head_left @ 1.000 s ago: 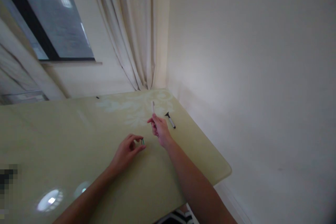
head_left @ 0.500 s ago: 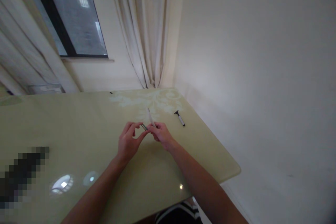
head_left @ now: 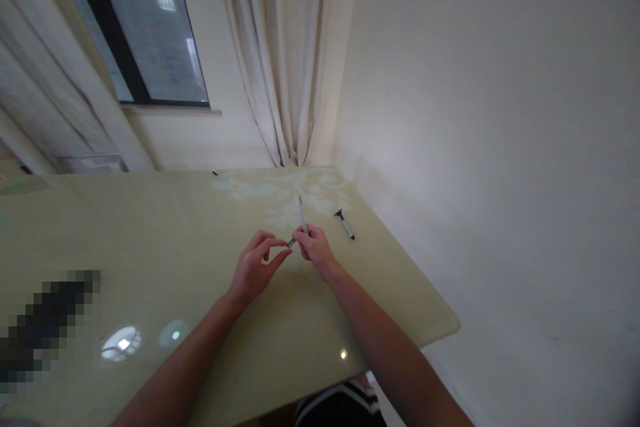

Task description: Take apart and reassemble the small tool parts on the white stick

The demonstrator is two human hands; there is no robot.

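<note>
My right hand point(head_left: 316, 252) is closed around a slim white toothbrush point(head_left: 302, 215), whose head points away from me over the table. A small dark strip with a greenish edge point(head_left: 291, 242) sits between my two hands, too small to name exactly. The thumb and forefinger of my left hand point(head_left: 257, 267) pinch its near end, while my right fingertips touch its far end. To the right of my right hand, a razor point(head_left: 345, 224) with a grey handle and black head lies on the table.
The pale green glossy table point(head_left: 165, 227) has its right edge beside a plain wall point(head_left: 475, 147). A tiny dark piece point(head_left: 215, 173) lies near the far edge. A blurred-out dark object point(head_left: 50, 320) is at the left. Curtains point(head_left: 280, 47) hang behind the table.
Both hands have shifted slightly right. The small strip has turned, its right end now pointing up, and the toothbrush stands more upright in view. The razor stays in place.
</note>
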